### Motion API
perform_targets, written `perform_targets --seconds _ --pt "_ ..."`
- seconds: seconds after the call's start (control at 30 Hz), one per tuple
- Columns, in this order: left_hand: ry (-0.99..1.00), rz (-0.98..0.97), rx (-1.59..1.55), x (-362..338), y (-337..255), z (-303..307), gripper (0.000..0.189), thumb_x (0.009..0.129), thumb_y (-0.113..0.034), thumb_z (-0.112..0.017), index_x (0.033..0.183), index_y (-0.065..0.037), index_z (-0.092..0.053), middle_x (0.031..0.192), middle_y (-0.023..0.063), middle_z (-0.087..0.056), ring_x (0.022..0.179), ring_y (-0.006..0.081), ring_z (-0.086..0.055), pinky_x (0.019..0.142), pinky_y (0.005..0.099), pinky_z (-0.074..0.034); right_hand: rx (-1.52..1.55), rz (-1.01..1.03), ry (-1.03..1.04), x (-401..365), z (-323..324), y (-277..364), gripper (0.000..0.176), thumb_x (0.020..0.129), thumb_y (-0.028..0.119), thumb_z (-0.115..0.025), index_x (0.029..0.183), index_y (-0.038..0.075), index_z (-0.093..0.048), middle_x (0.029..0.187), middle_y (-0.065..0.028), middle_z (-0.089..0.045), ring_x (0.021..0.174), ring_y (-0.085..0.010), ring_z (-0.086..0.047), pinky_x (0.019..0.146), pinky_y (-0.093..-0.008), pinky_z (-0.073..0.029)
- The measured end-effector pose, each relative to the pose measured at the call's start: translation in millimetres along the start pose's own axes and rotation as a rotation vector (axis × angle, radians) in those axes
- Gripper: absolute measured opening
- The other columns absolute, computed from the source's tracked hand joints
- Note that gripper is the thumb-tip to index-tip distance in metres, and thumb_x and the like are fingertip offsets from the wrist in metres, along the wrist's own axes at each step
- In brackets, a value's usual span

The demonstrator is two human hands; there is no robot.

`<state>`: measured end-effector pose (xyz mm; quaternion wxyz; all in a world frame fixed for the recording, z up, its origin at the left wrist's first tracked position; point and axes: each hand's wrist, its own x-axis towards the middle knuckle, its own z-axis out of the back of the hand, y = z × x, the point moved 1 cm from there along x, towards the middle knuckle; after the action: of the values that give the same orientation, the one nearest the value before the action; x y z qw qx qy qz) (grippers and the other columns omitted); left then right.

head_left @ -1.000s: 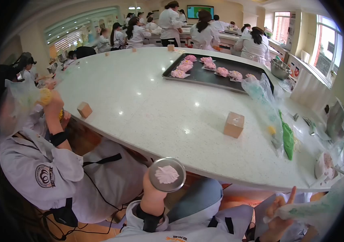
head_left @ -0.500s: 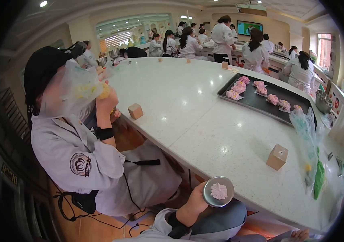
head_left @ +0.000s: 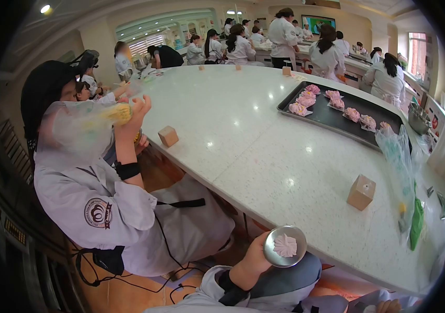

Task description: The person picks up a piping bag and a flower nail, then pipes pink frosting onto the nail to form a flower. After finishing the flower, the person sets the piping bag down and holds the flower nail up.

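My left hand (head_left: 256,259), at the bottom centre, is wrapped round a round metal piece (head_left: 301,242). A pale pink piped flower (head_left: 285,245) sits in its middle, beyond the table's near edge. At the bottom right, my right hand (head_left: 389,306) shows only in part, its fingers curled together; whatever it holds is hidden. The nearest wooden block (head_left: 362,192), with a small hole in its top, stands on the white table (head_left: 264,151). Pink flowers (head_left: 352,115) on small papers rest on the black tray (head_left: 311,118).
A person (head_left: 92,193) at the left raises a plastic bag with yellow contents (head_left: 115,113). Another block (head_left: 169,136) stands near them. Plastic bags (head_left: 397,169), a green bag (head_left: 416,224) and a metal bowl (head_left: 419,118) are at the right. Several people work behind the table.
The whole view has shifted slightly. The person at the left has lifted a hand and spread its fingers beside the yellow-filled bag. My left hand still holds the metal piece, now tilted a little differently.
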<state>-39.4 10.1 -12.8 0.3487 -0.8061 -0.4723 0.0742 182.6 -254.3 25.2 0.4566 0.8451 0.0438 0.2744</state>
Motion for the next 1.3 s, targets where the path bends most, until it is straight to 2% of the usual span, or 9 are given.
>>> perform_targets --seconds 0.07,0.23,0.3,0.37,0.57,0.9,1.17,1.23,1.3 --pt "0.002 0.024 -0.068 -1.9 -6.8 -7.0 0.032 0.071 0.003 -0.048 0.103 0.002 -0.043 0.099 0.0093 -0.05 0.09 0.0159 -0.049 0.079 0.0283 -0.039 0.401 -0.165 0.022 1.2 -10.6 4.6 0.015 0.076 0.008 -0.043 0.062 0.005 -0.04 0.053 -0.001 -0.03 0.043 -0.0109 -0.027 0.039 -0.0212 -0.022" --pt "-0.02 0.116 -0.265 -10.6 -1.7 -5.6 0.033 0.078 -0.022 -0.036 0.098 0.002 -0.046 0.097 0.0164 -0.05 0.089 0.028 -0.049 0.079 0.0418 -0.039 0.732 0.206 -0.148 10.4 -45.5 19.4 0.018 0.075 0.019 -0.052 0.069 0.002 -0.047 0.045 0.0012 -0.028 0.036 -0.0086 -0.026 0.034 -0.0202 -0.022" --pt "0.018 0.21 -0.309 -14.0 11.3 3.5 0.031 0.077 -0.016 -0.04 0.101 0.003 -0.043 0.099 0.0156 -0.049 0.09 0.0256 -0.049 0.078 0.0379 -0.04 0.545 0.112 0.2 17.3 25.5 2.8 0.065 0.074 0.043 -0.046 0.122 0.008 -0.02 0.065 -0.0042 -0.043 0.062 -0.0152 -0.045 0.065 -0.0353 -0.039" --pt "0.05 0.288 -0.334 -18.2 19.4 4.6 0.032 0.076 -0.01 -0.045 0.104 0.005 -0.041 0.101 0.0149 -0.047 0.091 0.0233 -0.048 0.077 0.0341 -0.04 0.459 0.058 0.395 12.6 -10.9 8.2 0.052 0.078 0.036 -0.043 0.121 0.011 -0.026 0.072 -0.0069 -0.046 0.082 -0.0211 -0.045 0.08 -0.0516 -0.029" --pt "0.201 0.235 -0.083 -18.2 18.2 -30.4 0.029 0.073 -0.004 -0.047 0.1 0.006 -0.043 0.096 0.0157 -0.05 0.086 0.0223 -0.051 0.074 0.0329 -0.042 0.56 -0.136 0.386 -10.9 -5.7 -3.4 0.035 0.084 0.021 -0.035 0.116 0.008 -0.034 0.065 -0.0034 -0.044 0.073 -0.0171 -0.047 0.084 -0.0432 -0.033" --pt "0.312 0.301 0.183 -21.3 27.5 -41.6 0.031 0.071 -0.001 -0.051 0.1 0.006 -0.043 0.096 0.0128 -0.051 0.086 0.0177 -0.051 0.075 0.0289 -0.041 0.602 -0.094 0.465 3.2 -21.1 8.7 0.029 0.085 0.014 -0.03 0.112 0.004 -0.035 0.046 -0.0003 -0.032 0.04 -0.0086 -0.033 0.051 -0.0234 -0.032" --pt "0.095 0.385 0.133 -21.5 25.7 -61.3 0.031 0.079 -0.027 -0.033 0.096 -0.003 -0.042 0.09 0.0124 -0.047 0.083 0.0244 -0.046 0.075 0.0377 -0.038 1.027 -0.087 0.221 0.2 -55.6 20.5 0.051 0.079 0.025 -0.046 0.121 0.008 -0.022 0.079 -0.0041 -0.043 0.063 -0.0117 -0.039 0.059 -0.0289 -0.035" --pt "0.222 0.32 -0.037 -16.6 24.6 -67.2 0.032 0.071 -0.001 -0.05 0.102 0.006 -0.041 0.098 0.0141 -0.049 0.087 0.0199 -0.05 0.075 0.0311 -0.041 1.272 -0.135 0.17 -11.4 -66.2 17.0 0.054 0.079 0.029 -0.045 0.123 0.008 -0.019 0.082 -0.0047 -0.042 0.067 -0.0129 -0.039 0.062 -0.0308 -0.036" --pt "0.222 0.245 0.038 -20.4 30.9 -63.7 0.032 0.071 0.0 -0.05 0.102 0.006 -0.041 0.098 0.0145 -0.049 0.087 0.0203 -0.05 0.076 0.0315 -0.041 0.867 -0.376 0.433 -23.7 -76.8 4.8 0.052 0.079 0.036 -0.042 0.119 0.008 -0.025 0.078 -0.0051 -0.041 0.067 -0.0158 -0.04 0.069 -0.0367 -0.037"
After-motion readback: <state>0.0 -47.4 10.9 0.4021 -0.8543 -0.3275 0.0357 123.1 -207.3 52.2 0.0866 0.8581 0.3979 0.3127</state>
